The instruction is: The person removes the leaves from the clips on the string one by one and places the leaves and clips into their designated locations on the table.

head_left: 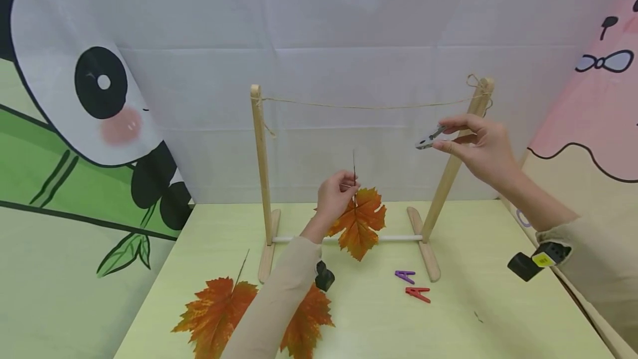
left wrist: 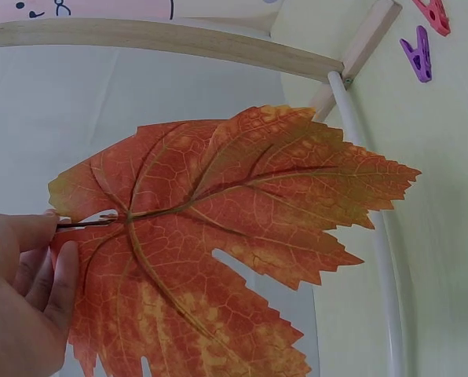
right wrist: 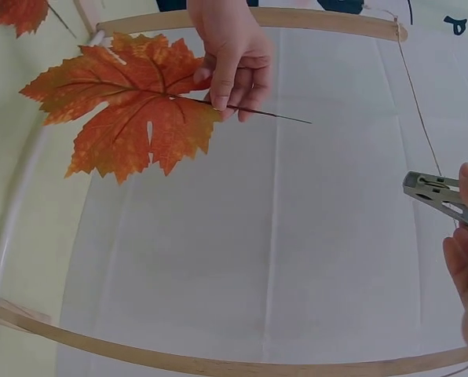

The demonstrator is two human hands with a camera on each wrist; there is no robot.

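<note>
My left hand [head_left: 335, 197] pinches the thin dark stem of an orange maple leaf [head_left: 363, 225], which hangs below the fingers with the stem pointing up. In the left wrist view the leaf [left wrist: 218, 188] spreads out wide, its veins plain to see. Thumb and fingers of my right hand [head_left: 480, 145] pinch a grey clothespin [right wrist: 434, 194] by one end, its other end pointing left. This clothespin is held below the right part of a thin string [head_left: 349, 107], apart from it in the head view. The held leaf is lower than the string and apart from it.
Two wooden posts [head_left: 261, 165] carry the string; a white rod [head_left: 399, 238] joins their feet. Two more orange leaves [head_left: 211, 312] lie on the table at the front left, partly behind my left sleeve. A purple clothespin [head_left: 405, 277] and a red clothespin [head_left: 417, 294] lie right of centre.
</note>
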